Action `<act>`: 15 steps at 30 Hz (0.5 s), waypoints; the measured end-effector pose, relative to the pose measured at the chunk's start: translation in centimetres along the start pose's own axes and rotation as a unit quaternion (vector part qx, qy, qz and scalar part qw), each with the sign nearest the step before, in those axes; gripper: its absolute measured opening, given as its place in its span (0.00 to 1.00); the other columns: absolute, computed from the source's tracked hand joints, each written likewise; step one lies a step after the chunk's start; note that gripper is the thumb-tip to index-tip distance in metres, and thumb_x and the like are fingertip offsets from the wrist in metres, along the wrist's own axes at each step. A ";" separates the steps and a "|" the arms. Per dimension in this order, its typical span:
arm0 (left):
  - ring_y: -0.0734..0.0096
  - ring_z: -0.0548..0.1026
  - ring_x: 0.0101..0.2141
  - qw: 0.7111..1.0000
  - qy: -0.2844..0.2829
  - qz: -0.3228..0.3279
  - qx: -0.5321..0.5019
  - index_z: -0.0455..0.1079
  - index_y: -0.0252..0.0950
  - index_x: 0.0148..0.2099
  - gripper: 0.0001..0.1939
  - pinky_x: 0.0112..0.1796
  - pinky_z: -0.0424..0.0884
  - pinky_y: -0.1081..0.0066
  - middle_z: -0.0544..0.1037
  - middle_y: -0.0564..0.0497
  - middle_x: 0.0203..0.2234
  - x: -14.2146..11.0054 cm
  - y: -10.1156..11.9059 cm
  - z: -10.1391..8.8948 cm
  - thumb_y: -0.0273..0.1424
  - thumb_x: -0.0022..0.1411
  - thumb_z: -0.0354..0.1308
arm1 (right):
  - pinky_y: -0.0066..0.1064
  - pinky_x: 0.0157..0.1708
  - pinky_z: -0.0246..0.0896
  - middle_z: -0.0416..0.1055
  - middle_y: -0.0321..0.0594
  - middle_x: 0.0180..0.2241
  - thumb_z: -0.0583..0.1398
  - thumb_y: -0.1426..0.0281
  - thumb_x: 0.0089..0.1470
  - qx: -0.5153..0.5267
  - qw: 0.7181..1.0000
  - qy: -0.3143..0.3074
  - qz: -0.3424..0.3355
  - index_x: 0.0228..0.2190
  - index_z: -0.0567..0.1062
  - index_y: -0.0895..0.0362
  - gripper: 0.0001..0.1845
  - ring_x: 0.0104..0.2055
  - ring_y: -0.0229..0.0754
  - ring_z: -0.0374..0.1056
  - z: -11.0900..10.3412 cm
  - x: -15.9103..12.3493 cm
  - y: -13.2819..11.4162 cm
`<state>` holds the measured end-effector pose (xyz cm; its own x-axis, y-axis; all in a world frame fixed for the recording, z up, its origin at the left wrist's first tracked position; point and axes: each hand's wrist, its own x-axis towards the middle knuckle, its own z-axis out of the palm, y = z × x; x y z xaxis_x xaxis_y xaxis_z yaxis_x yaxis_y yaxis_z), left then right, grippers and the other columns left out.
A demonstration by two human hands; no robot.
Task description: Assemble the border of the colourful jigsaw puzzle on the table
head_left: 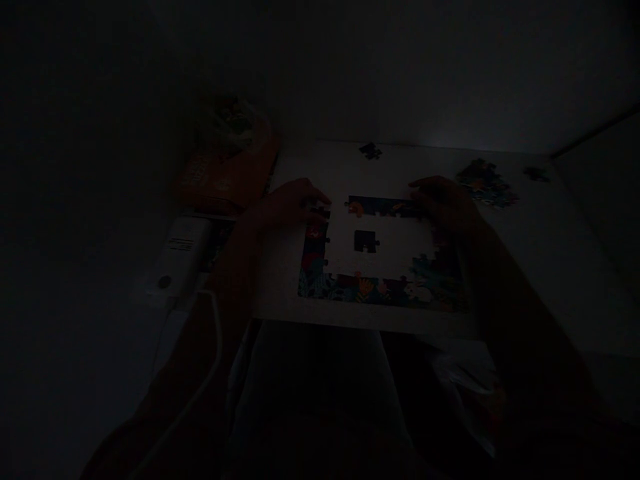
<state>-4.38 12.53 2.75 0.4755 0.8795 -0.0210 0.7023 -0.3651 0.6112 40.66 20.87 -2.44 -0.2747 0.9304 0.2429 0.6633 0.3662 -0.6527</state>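
The scene is very dark. A partly joined jigsaw puzzle [365,288] lies on the white table, its border pieces forming a frame around a bare middle. At the frame's upper left corner, my left hand [293,202] has its thumb and index finger around a dark puzzle piece [324,211]. My right hand [445,203] rests at the upper right, fingers extended over the end of the joined top strip [383,207]; its palm side is hidden. A gap separates the left corner piece from that strip. One loose puzzle piece [365,241] lies inside the frame.
A pile of puzzle pieces [485,183] lies at the right, with another piece [537,174] beyond it. More pieces [371,151] lie near the wall. An orange box [225,177], a white device [180,253] and a white cable [217,327] are at the left.
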 end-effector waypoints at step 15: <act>0.52 0.84 0.52 0.997 -0.005 -0.065 0.038 0.83 0.41 0.57 0.23 0.52 0.76 0.60 0.86 0.43 0.51 0.0 0.5 -0.1 0.49 0.67 0.77 | 0.53 0.50 0.81 0.86 0.46 0.41 0.71 0.39 0.69 -0.010 0.993 0.004 -0.122 0.45 0.91 0.46 0.25 0.44 0.56 0.82 -1.4 -0.9 -4.1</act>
<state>-4.06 12.41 3.15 0.3833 0.9177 -0.1045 0.7962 -0.2709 0.5410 39.15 18.52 1.03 -0.4233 0.8144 0.3970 0.5916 0.5803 -0.5597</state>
